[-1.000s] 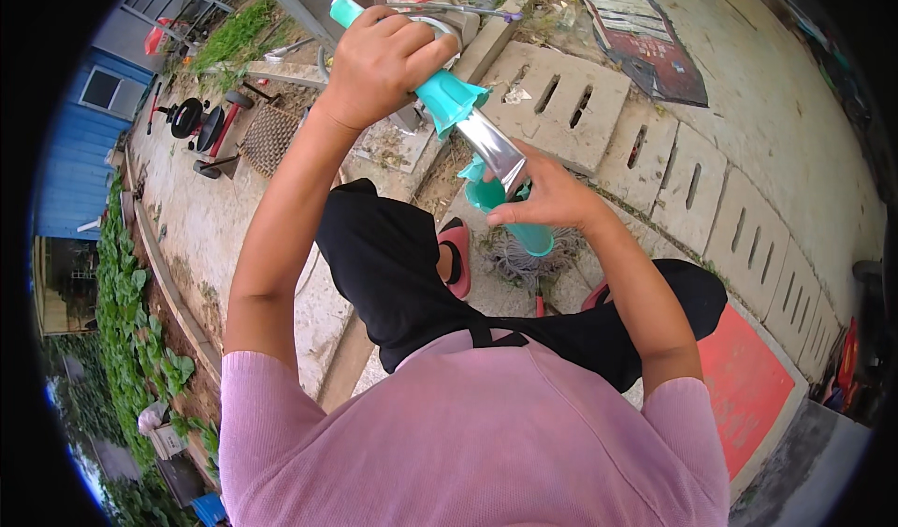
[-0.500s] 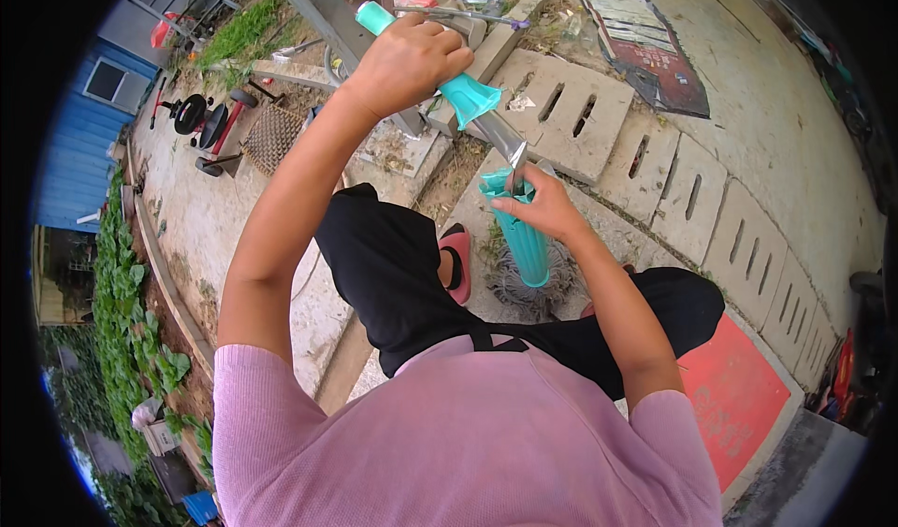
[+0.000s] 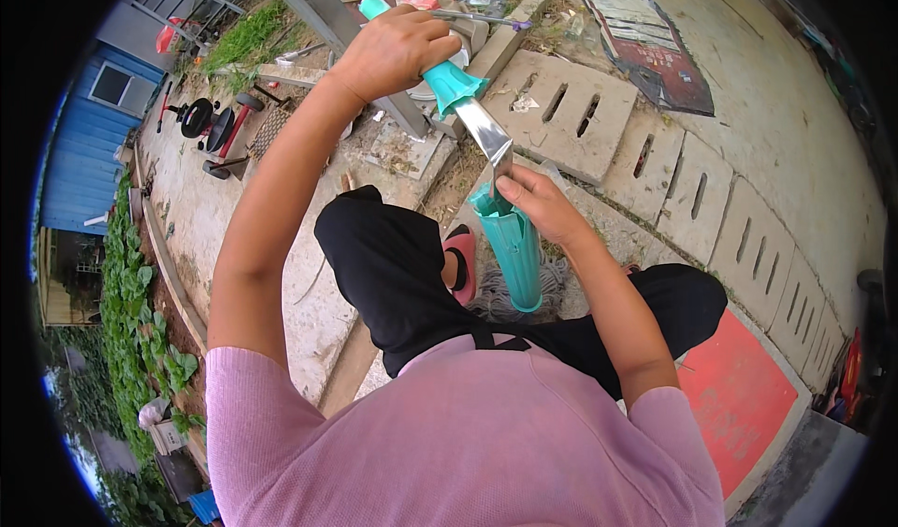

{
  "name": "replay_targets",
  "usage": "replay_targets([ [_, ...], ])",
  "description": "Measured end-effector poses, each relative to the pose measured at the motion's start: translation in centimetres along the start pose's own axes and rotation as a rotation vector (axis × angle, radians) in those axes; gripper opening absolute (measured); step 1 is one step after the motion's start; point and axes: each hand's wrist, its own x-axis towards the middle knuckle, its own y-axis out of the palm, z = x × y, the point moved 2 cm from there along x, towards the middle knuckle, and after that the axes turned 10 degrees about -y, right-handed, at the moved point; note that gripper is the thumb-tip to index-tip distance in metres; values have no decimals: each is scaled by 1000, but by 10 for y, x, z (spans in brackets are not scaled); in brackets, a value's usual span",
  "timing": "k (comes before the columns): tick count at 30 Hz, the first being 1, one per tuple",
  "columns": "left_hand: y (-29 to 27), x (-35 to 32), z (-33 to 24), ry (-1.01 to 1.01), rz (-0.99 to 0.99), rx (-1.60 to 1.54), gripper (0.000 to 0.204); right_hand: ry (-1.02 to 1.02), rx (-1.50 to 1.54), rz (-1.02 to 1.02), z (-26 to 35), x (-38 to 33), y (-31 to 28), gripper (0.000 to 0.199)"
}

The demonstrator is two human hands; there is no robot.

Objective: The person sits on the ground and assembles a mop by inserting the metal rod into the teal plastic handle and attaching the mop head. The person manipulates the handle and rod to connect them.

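- Pole (image 3: 487,130), silver and bent near its lower end, slants in the air between the two hands, ahead of the knees, from the far left toward the near right.
- Upper sleeve (image 3: 451,86), green with a flared rim, surrounds the pole's far end; the left hand (image 3: 398,52) has its fingers wrapped closely round it.
- Lower sleeve (image 3: 513,254), also green, hangs tilted with its ragged mouth just under the bend; the right hand (image 3: 541,204) pinches the pole there, thumb against fingers, though whether it also touches this sleeve I cannot tell.
- Step in hand, I judge, is working the pole at that mouth; the next move calls for a steady left grip and careful right fingertips.
- Grey strings (image 3: 559,286) lie behind the lower sleeve, near a pink sandal (image 3: 466,292).
- Slotted slabs (image 3: 613,158) run off to the right.
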Motion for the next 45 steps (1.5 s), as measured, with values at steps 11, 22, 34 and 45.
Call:
replay_targets([
  [11,-12,30,-87,-144,624,535,10,51,-672,-548,-73,43,-32,41],
  [22,-8,-36,-79,-695,207,45,12,-252,-897,-690,-16,22,-48,30],
  [34,29,-41,-99,-991,-59,-341,18,-513,-926,-788,37,13,-51,21],
  [45,39,-25,-156,-1237,61,-1093,23,-481,-789,-584,66,4,-64,12],
])
